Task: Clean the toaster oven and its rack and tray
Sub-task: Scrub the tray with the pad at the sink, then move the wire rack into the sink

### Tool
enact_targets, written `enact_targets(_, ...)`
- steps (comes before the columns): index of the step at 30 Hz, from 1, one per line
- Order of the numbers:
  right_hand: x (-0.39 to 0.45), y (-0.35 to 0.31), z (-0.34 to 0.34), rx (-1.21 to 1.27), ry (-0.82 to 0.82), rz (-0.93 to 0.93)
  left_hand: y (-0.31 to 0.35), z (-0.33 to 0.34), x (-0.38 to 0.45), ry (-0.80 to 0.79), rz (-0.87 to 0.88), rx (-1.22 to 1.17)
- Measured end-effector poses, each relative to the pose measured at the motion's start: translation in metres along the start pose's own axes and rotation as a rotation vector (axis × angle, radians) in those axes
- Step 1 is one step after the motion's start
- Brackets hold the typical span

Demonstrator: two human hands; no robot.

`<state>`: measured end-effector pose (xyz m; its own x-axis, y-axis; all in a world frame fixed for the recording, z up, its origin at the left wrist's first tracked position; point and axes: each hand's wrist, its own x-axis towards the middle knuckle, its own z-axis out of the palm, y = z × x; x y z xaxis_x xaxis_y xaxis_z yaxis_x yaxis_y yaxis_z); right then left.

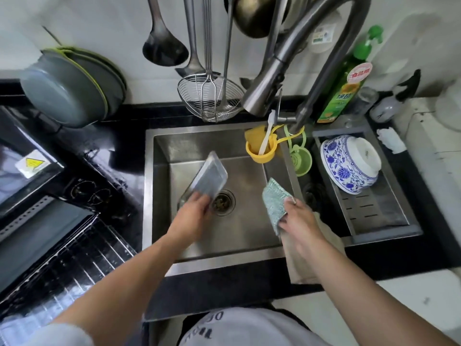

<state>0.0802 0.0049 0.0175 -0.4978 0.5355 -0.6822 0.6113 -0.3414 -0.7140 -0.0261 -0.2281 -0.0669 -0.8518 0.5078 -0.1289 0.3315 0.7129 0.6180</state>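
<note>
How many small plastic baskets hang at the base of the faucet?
2. The yellow basket hangs over the main sink and holds a sponge and a brush. The green basket hangs just to its right.

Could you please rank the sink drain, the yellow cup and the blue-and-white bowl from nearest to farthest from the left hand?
From the left hand:
1. Sink drain, just right of it.
2. Yellow cup, at the sink's back.
3. Blue-and-white bowl, far right, on the drying rack.

A blue-and-white bowl lies upturned in the drain rack right of the sink. A green detergent bottle stands behind it by the faucet. Ladles and a wire skimmer hang above; grey pans lean on the black desk.
</note>
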Motion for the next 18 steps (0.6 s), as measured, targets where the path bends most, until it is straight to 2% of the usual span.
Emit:
enact_targets(2, -0.005, -0.005, -0.003, -0.022, -0.022, -0.048, -0.011, 0.015, 0.011, -0.268, 0.094, 0.323)
enact_targets(4, -0.003, -0.004, -0.004, -0.107, -0.047, -0.083, -0.017, 0.033, 0.022, -0.461, 0.108, 0.566)
enact_targets(7, -0.002, -0.001, -0.003, -0.216, -0.06, -0.118, -0.022, 0.067, 0.032, -0.567, 0.157, 0.734)
enact_targets(9, 0.0, -0.001, 0.0, -0.23, -0.07, -0.118, -0.028, 0.089, 0.035, -0.618, 0.114, 0.766)
enact_targets(13, 0.0, -0.004, 0.009, -0.187, -0.098, -0.115, -0.026, 0.108, 0.04, -0.625, -0.035, 0.713)
enact_targets(15, -0.004, -0.007, 0.01, -0.165, -0.113, -0.111, -0.012, 0.105, 0.037, -0.575, -0.163, 0.579)
enact_targets(17, -0.009, -0.013, 0.011, -0.094, -0.132, -0.084, 0.01, 0.09, 0.027, -0.463, -0.364, 0.259)
enact_targets(18, -0.012, -0.016, 0.012, -0.056, -0.145, -0.069, 0.024, 0.077, 0.019, -0.371, -0.487, 0.004)
